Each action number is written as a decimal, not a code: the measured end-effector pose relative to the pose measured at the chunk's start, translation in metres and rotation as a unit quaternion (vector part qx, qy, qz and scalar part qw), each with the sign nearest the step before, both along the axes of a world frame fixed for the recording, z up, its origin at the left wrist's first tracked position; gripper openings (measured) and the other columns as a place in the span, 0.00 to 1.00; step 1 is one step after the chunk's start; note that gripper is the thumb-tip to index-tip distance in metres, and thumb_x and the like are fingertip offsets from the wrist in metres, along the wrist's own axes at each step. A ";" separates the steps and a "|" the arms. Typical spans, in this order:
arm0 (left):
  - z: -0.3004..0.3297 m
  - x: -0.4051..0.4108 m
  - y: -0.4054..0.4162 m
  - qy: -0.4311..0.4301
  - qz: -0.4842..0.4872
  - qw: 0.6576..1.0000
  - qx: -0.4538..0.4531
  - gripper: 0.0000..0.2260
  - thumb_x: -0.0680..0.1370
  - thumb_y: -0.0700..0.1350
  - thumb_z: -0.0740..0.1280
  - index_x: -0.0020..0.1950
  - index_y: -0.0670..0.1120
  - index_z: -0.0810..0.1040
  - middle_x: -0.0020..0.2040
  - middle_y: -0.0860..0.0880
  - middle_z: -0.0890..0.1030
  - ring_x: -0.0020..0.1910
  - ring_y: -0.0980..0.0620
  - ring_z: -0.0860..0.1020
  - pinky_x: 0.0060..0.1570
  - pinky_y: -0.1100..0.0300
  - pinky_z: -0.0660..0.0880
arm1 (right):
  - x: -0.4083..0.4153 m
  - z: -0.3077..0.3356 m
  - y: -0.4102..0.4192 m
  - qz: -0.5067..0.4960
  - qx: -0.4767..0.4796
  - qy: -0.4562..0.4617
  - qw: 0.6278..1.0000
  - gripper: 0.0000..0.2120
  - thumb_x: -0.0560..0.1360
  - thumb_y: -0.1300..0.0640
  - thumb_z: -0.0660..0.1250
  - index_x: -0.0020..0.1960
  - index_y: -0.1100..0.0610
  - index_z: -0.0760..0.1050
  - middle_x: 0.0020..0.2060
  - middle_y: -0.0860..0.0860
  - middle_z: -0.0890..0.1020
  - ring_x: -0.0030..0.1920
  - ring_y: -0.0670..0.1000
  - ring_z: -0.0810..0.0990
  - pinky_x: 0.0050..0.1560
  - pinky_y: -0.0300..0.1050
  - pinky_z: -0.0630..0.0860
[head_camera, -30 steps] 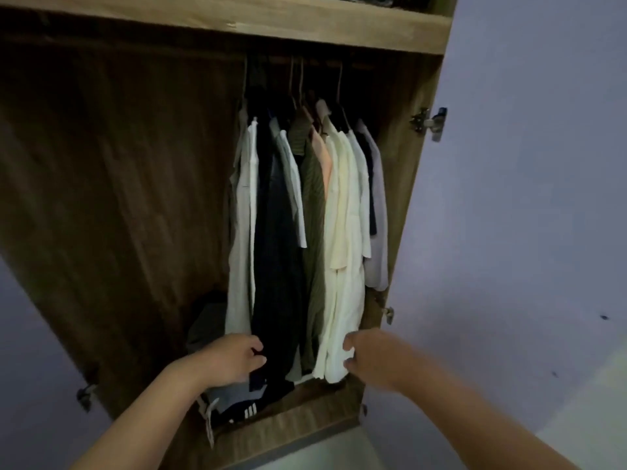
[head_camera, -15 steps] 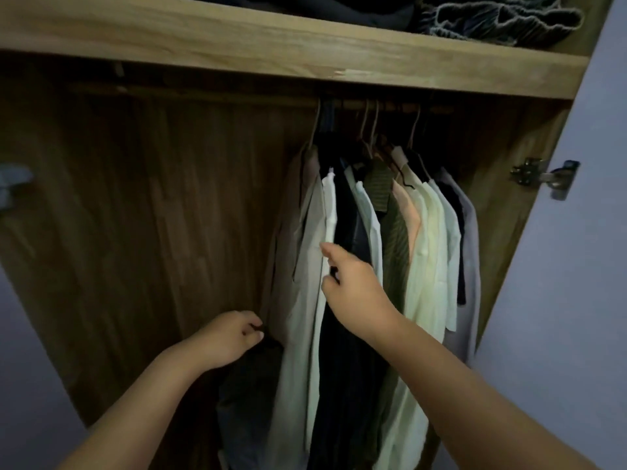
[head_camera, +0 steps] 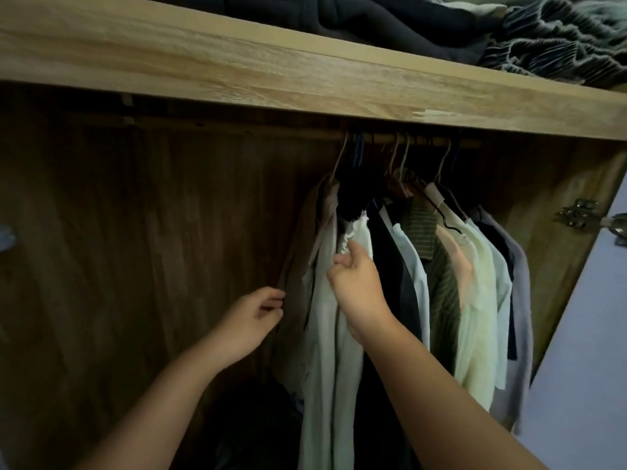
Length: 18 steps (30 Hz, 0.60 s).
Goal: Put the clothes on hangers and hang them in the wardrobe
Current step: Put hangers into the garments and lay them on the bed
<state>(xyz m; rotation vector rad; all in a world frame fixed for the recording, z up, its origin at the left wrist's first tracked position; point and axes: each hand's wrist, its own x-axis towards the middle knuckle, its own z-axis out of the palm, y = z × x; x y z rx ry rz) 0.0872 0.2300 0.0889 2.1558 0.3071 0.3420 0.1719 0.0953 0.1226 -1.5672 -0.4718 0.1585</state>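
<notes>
Both hands are up inside the wardrobe [head_camera: 142,266]. My right hand [head_camera: 356,286] pinches the edge of a pale shirt [head_camera: 325,361] near its collar; that shirt hangs with the other clothes [head_camera: 475,283] on hangers [head_camera: 400,164] from the rail [head_camera: 420,140]. My left hand [head_camera: 252,318] hangs loosely curled beside the leftmost garment's edge, holding nothing that I can see. Folded dark fabrics [head_camera: 424,25] lie on the shelf [head_camera: 237,62] above.

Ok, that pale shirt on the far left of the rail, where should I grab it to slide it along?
Probably high up, by the hanger neck under the rail, reaching in from the open left side. The pale shirt hangs limp, so the right hand pinching its front edge would likely only tug cloth; the left hand is free.
</notes>
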 end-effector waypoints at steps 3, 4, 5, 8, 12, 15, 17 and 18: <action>0.005 0.014 -0.008 -0.035 -0.038 0.993 -0.103 0.20 0.80 0.37 0.58 0.70 0.51 0.64 0.60 0.58 0.72 0.56 0.61 0.72 0.56 0.67 0.69 | 0.011 0.012 0.019 0.049 0.053 0.112 0.991 0.16 0.77 0.67 0.58 0.63 0.63 0.69 0.42 0.54 0.76 0.38 0.47 0.73 0.38 0.35 0.70; 0.006 0.019 -0.011 -0.045 -0.048 0.989 -0.133 0.21 0.80 0.36 0.58 0.70 0.52 0.64 0.57 0.60 0.73 0.53 0.63 0.72 0.52 0.68 0.70 | 0.012 0.017 0.024 0.051 0.064 0.143 0.986 0.08 0.77 0.67 0.58 0.52 0.62 0.74 0.35 0.53 0.73 0.33 0.46 0.71 0.33 0.35 0.68; 0.007 0.023 -0.014 -0.054 -0.051 0.985 -0.158 0.21 0.79 0.35 0.57 0.69 0.53 0.64 0.54 0.62 0.73 0.51 0.65 0.73 0.48 0.69 0.71 | 0.015 0.020 0.030 0.043 0.060 0.164 0.984 0.07 0.77 0.65 0.57 0.44 0.60 0.73 0.32 0.52 0.71 0.30 0.46 0.69 0.30 0.36 0.67; 0.005 0.030 -0.017 -0.064 -0.045 0.978 -0.192 0.22 0.79 0.33 0.57 0.69 0.53 0.66 0.55 0.59 0.75 0.51 0.65 0.73 0.45 0.71 0.72 | 0.021 0.023 0.045 0.039 0.077 0.174 0.981 0.07 0.79 0.59 0.57 0.51 0.60 0.73 0.40 0.53 0.78 0.39 0.49 0.77 0.38 0.41 0.75; 0.002 0.029 -0.019 -0.067 -0.048 0.982 -0.169 0.23 0.79 0.34 0.57 0.71 0.54 0.64 0.60 0.58 0.74 0.52 0.67 0.73 0.45 0.74 0.72 | 0.032 0.021 0.059 0.029 0.121 0.144 0.982 0.21 0.77 0.68 0.54 0.68 0.55 0.66 0.55 0.57 0.78 0.54 0.57 0.78 0.57 0.54 0.77; 0.013 0.024 -0.018 -0.102 -0.056 0.978 -0.173 0.22 0.79 0.33 0.57 0.64 0.59 0.68 0.55 0.55 0.79 0.50 0.65 0.77 0.42 0.76 0.73 | 0.040 0.032 0.058 0.016 0.184 0.156 0.970 0.28 0.74 0.74 0.48 0.69 0.56 0.66 0.49 0.55 0.77 0.50 0.55 0.77 0.50 0.51 0.77; 0.027 0.020 -0.019 -0.144 -0.051 0.975 -0.160 0.22 0.79 0.32 0.58 0.58 0.60 0.71 0.53 0.58 0.78 0.47 0.69 0.77 0.43 0.78 0.72 | 0.036 0.045 0.053 0.026 0.233 0.161 0.959 0.31 0.72 0.76 0.46 0.70 0.56 0.65 0.52 0.57 0.76 0.53 0.57 0.75 0.52 0.51 0.75; 0.033 0.019 -0.019 -0.168 -0.045 0.973 -0.153 0.22 0.78 0.32 0.58 0.55 0.61 0.72 0.52 0.58 0.78 0.47 0.70 0.77 0.44 0.78 0.71 | 0.033 0.053 0.050 0.030 0.255 0.160 0.953 0.32 0.71 0.77 0.46 0.69 0.57 0.66 0.52 0.57 0.75 0.53 0.57 0.75 0.51 0.51 0.75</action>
